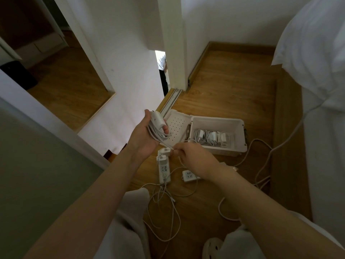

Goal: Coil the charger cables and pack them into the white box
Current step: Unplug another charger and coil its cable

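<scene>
My left hand holds a white charger with its cable wound in loops across the palm. Just right of it, my right hand pinches the free end of that cable. The white box stands open on the wooden floor beyond my hands, its perforated lid flipped to the left. Several coiled chargers lie inside the box. Loose white cables sprawl on the floor below my hands.
Two white power strips lie on the floor under my hands, one with a plug in it. A bed with white bedding and a wooden frame runs along the right. A person stands in the doorway beyond.
</scene>
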A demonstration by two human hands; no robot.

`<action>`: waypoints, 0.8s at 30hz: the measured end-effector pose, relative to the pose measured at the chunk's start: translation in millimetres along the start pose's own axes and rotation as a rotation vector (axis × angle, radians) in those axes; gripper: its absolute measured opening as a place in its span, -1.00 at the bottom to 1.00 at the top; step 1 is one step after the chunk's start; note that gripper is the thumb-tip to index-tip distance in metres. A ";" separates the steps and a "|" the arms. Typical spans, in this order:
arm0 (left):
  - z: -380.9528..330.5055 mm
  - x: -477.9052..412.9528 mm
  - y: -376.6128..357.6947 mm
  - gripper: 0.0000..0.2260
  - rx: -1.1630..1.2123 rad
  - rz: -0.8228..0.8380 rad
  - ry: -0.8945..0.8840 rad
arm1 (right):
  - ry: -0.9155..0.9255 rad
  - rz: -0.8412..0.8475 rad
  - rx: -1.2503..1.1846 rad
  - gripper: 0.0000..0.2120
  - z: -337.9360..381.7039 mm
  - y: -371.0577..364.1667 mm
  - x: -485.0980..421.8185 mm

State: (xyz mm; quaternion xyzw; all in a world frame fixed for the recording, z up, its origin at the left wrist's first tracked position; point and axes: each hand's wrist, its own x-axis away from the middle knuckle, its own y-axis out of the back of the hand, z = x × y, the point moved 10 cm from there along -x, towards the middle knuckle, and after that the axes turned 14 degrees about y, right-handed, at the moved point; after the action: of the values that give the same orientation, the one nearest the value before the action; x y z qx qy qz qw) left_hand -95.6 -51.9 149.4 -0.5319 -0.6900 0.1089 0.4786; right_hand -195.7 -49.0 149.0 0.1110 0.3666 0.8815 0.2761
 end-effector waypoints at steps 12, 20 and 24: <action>0.7 -8.4 21.8 -0.60 -0.214 -0.113 0.057 | -0.098 0.050 0.434 -0.79 -28.6 18.7 2.8; 10.8 -3.3 8.8 -0.62 -0.282 -0.047 0.125 | -0.317 -0.329 -0.531 -0.71 -47.1 26.7 7.1; 34.1 -2.7 -2.3 -0.60 -0.380 0.000 0.186 | -0.435 -0.584 -1.194 -0.83 -55.1 23.5 10.0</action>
State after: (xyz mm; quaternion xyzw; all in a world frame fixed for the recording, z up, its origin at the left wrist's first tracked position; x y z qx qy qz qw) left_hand -123.6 -42.9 131.7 -0.6202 -0.6512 -0.0726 0.4314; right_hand -235.4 -89.1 126.6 0.0111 -0.2293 0.7798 0.5824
